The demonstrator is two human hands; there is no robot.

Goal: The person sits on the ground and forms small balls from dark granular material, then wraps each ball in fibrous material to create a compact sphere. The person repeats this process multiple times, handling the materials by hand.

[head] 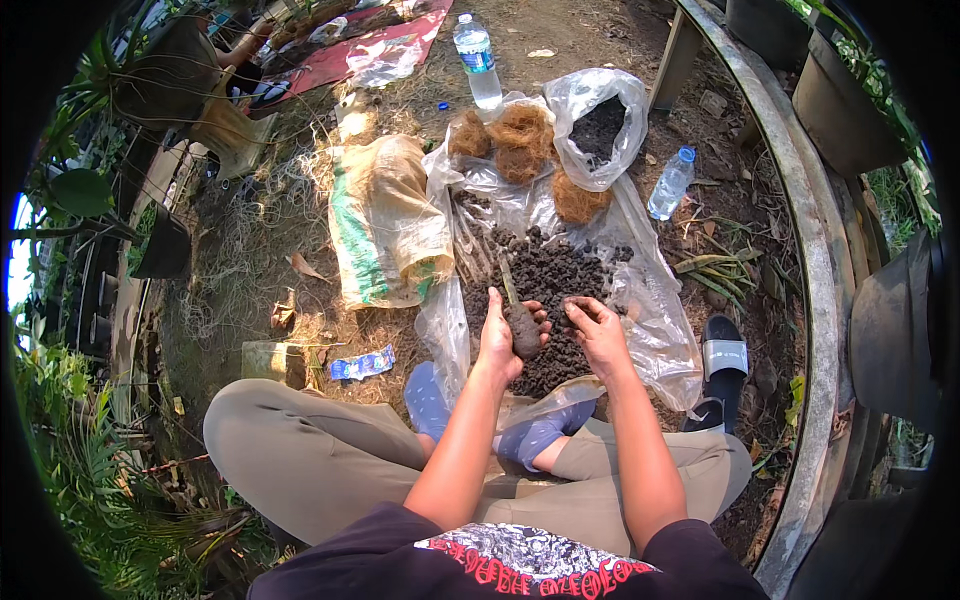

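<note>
My left hand (501, 337) holds a rounded ball of dark wet soil (525, 330), with a greenish stem (508, 279) rising out of its far end. My right hand (596, 330) hovers over the loose soil, thumb and fingertips close together; whether a bit of soil is pinched there I cannot tell. Under both hands, dark crumbly soil (555, 367) is heaped on a clear plastic sheet (660, 330). Clumps of brown coconut fibre (579, 196) lie along the sheet's far side, beside an open clear plastic bag (636, 150) of dark soil.
A woven sack (390, 225) lies left of the sheet. Water bottles stand or lie beyond (478, 64) and to the right (671, 184). Black slides (724, 367) sit near my right knee. A curved ledge (814, 300) with plant pots (847, 112) borders the right. Another person's foot (268, 94) shows far left.
</note>
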